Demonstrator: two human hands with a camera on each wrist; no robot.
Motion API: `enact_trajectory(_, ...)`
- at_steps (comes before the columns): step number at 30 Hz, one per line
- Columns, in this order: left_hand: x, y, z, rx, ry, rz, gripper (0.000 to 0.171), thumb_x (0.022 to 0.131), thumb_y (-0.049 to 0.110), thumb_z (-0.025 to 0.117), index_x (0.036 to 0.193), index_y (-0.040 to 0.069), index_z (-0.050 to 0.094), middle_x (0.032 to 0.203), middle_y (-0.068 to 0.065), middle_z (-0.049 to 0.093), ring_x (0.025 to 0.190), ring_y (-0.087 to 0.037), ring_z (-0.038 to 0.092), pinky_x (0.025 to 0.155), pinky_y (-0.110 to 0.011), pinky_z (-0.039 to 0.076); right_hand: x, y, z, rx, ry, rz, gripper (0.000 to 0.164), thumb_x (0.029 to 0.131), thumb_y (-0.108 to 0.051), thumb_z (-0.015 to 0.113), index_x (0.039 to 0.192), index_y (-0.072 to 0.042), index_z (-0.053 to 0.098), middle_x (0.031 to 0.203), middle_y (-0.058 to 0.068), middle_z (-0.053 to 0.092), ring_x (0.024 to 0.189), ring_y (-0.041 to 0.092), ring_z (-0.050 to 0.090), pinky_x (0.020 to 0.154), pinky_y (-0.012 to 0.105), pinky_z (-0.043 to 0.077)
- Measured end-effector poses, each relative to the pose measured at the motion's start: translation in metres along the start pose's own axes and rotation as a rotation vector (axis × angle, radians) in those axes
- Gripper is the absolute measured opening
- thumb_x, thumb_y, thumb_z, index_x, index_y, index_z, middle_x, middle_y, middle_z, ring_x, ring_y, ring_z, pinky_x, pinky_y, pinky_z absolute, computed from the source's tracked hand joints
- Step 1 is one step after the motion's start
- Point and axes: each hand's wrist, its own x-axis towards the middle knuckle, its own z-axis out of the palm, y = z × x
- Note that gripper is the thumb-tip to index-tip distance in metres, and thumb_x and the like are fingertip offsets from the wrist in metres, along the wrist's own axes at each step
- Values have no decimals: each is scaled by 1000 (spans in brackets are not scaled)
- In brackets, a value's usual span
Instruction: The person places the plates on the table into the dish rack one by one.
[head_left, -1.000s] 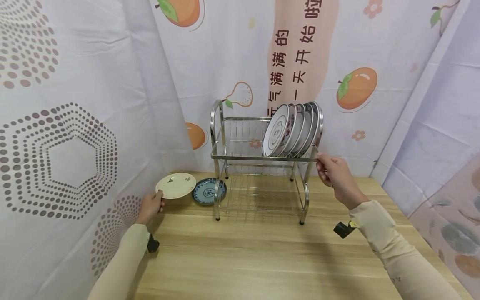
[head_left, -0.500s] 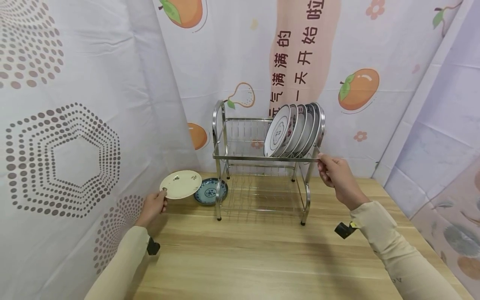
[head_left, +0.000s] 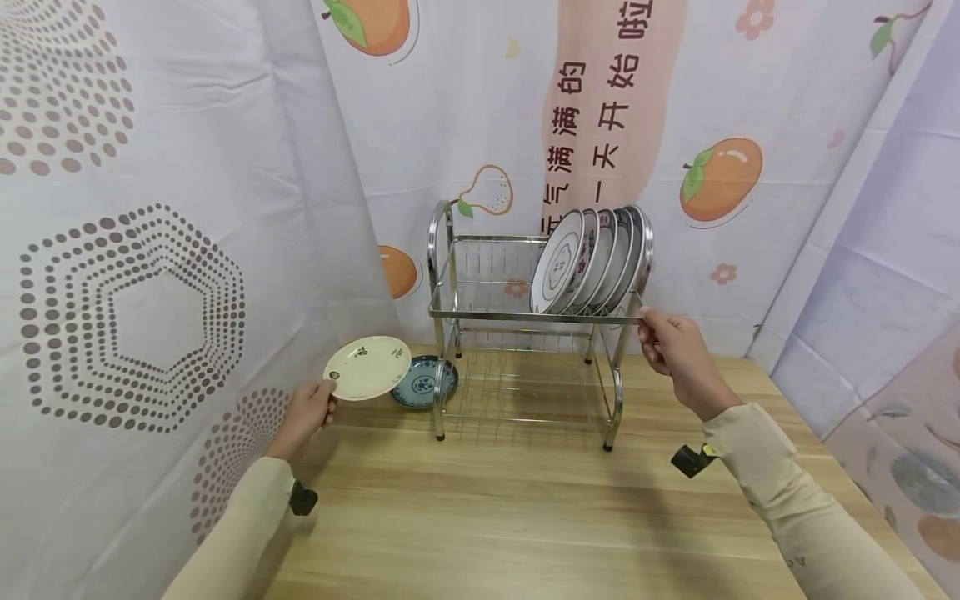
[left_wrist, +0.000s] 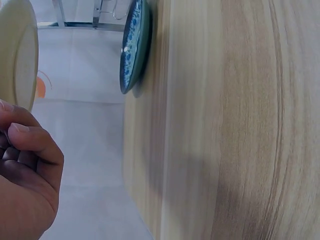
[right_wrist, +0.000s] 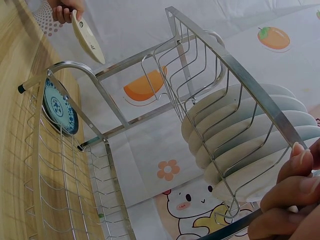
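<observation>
A cream plate [head_left: 369, 367] with small dark motifs is pinched at its near left edge by my left hand [head_left: 307, 415]. In the left wrist view the plate [left_wrist: 19, 60] is off the table, thumb and forefinger on its rim. Just right of it a blue patterned plate [head_left: 423, 383] rests on the table, beside the rack's left leg. My right hand [head_left: 678, 358] grips the front right corner of the upper shelf of a two-tier metal dish rack [head_left: 487, 316]. Several white patterned plates [head_left: 555, 262] lean upright in that shelf's right side.
The rack's lower wire shelf [right_wrist: 75, 180] shows bare wires. Printed curtains [head_left: 300, 167] hang behind and along the left of the wooden table [head_left: 480, 517]. A small black device [head_left: 692, 460] is at the right wrist.
My left hand has lifted the cream plate slightly and moved it rightward, toward the blue plate and rack. The right hand keeps its grip on the rack. The head view has shifted slightly.
</observation>
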Motion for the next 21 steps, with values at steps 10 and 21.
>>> enact_trajectory(10,-11,12,0,-49,-30,11,36,108,22,44,77,4,52,64,-2,51,51,-11,48,48,-25,44,0,0,-2,7,-7,-6,44,108,-36,53,72,-12,59,62,-5,52,49,5,42,43,19,33)
enact_trajectory(21,-28,21,3,-69,-91,19,34,110,23,42,81,6,50,65,-2,49,53,-12,47,49,-25,43,1,1,-1,20,-7,1,44,108,-36,53,73,-9,59,60,-4,50,49,5,41,43,19,33)
